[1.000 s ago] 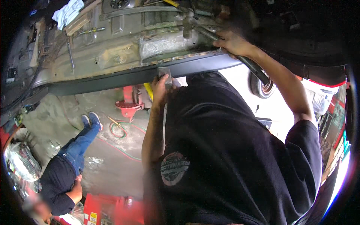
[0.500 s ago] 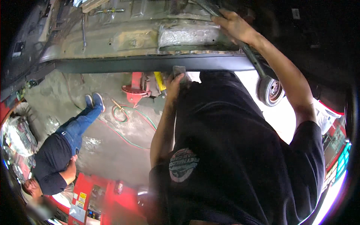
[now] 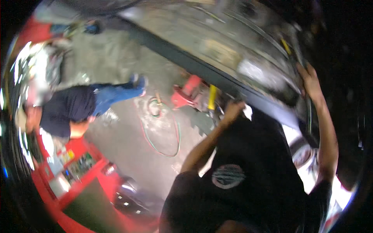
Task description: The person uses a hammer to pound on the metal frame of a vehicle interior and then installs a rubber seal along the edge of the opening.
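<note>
My left hand [image 3: 234, 111] is closed at the near edge of the dark sill [image 3: 186, 62]. A small grey block, seen clearly half a second ago, appears to be in its fingers, though blur nearly hides it now. Over on the right, my right hand [image 3: 312, 82] wraps round a long dark bar [image 3: 309, 114]. The bar slants across the sill, its near end close to a wheel [image 3: 303, 156]. Beyond the sill lies the bare metal car floor [image 3: 186, 29], with a shiny silver patch [image 3: 256, 72] on it.
A red stand [image 3: 188, 92] and a yellow-handled thing [image 3: 212, 97] are left of my left hand. Red and green hoses [image 3: 155, 153] coil on the ground. Another person [image 3: 74, 110] is at the left, near a red cart [image 3: 93, 171]. A yellow-marked tool [image 3: 286, 46] lies beyond the sill.
The view has turned, so the sill now slants down to the right. Both hands appear farther right. The bar has swung to nearly upright in the picture, still in my right hand.
</note>
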A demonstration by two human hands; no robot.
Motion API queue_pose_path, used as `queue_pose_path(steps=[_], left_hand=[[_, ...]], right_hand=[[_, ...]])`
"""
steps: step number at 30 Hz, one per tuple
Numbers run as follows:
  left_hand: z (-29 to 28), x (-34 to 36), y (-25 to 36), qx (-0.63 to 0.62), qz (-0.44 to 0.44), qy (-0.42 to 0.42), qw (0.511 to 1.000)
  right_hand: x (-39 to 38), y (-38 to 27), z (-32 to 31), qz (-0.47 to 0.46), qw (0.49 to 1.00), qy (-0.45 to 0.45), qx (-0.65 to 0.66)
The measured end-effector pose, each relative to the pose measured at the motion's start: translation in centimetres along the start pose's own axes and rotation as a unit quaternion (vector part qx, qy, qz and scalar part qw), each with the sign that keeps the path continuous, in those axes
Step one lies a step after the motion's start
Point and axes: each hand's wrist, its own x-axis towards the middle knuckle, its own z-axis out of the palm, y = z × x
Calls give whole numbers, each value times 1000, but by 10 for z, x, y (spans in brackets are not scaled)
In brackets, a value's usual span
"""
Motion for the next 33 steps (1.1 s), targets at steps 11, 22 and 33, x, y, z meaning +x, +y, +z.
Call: queue_pose_path(steps=[11, 22, 33], left_hand=[[13, -7, 3, -193, -10, 50, 980], [-1, -11, 10, -223, -13, 27, 974], [-2, -6, 30, -144, -61, 22, 988]], right_hand=[[-28, 42, 43, 67, 978, -192, -42], [-35, 18, 64, 147, 970, -193, 31], [-37, -5, 51, 92, 971, -178, -127]])
